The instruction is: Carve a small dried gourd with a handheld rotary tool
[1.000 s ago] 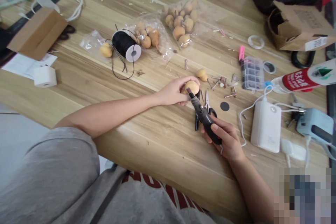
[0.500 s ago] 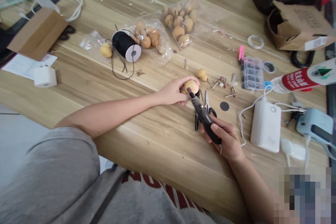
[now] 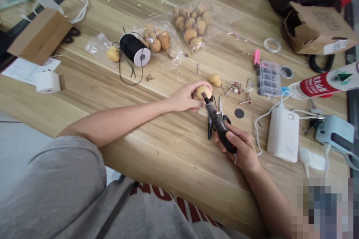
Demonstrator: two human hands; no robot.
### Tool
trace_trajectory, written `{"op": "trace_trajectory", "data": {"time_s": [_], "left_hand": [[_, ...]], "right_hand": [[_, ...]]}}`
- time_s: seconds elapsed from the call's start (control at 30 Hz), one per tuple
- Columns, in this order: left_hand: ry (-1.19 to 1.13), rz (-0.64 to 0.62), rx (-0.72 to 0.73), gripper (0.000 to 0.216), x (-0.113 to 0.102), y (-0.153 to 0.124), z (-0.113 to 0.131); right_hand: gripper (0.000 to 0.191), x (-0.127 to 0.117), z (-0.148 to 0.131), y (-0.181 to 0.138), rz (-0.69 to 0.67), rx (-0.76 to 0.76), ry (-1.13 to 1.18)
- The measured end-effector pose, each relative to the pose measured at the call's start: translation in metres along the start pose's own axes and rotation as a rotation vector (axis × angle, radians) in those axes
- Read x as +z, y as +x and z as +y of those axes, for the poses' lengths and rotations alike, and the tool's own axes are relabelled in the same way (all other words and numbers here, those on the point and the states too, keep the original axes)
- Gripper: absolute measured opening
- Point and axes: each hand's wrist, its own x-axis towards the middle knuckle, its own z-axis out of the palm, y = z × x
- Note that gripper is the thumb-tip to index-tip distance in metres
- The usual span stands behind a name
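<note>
My left hand (image 3: pixel 186 97) is closed around a small tan gourd (image 3: pixel 201 92), thumb on the near side and fingers behind it. In my right hand (image 3: pixel 242 145) is a black rotary tool (image 3: pixel 221 129), pointed up and left. Its brownish bit overlaps the gourd's face in view; whether it presses on the surface I cannot tell. Under and beside the tool lie scissors (image 3: pixel 221 106) and a black marker (image 3: pixel 209 129). Just beyond my left fingers rests another small gourd (image 3: pixel 214 79), close to several loose tool bits (image 3: pixel 234 87).
Behind are bagged gourds (image 3: pixel 193 26) and a black cord spool (image 3: pixel 134 48). To the right stand a compartment box (image 3: pixel 268 78), a water bottle (image 3: pixel 316 84), a white power bank (image 3: pixel 284 134) with cables and a torn cardboard box (image 3: pixel 319 30). A white adapter (image 3: pixel 48 81) sits at left.
The rotary tool's tip has shifted very slightly to the right across the gourd. Both hands keep nearly the same place and grip.
</note>
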Motion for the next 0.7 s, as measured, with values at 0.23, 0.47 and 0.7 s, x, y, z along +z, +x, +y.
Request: {"op": "trace_trajectory", "data": {"time_s": [0.23,0.47,0.7], "left_hand": [[-0.022,0.002,0.002,0.041,0.0002,0.0002,-0.0010],[-0.013,0.014,-0.001,0.041,0.0001,0.0010,-0.0028],[-0.021,0.004,0.008,0.042,-0.0004,0.0013,-0.0032]], "right_hand": [[0.032,-0.0005,0.0011,0.0014,-0.033,-0.015,0.007],[0.031,-0.0018,0.0017,0.0002,-0.029,-0.002,0.006],[0.028,-0.0015,0.0020,0.0001,-0.016,-0.009,0.010]]}}
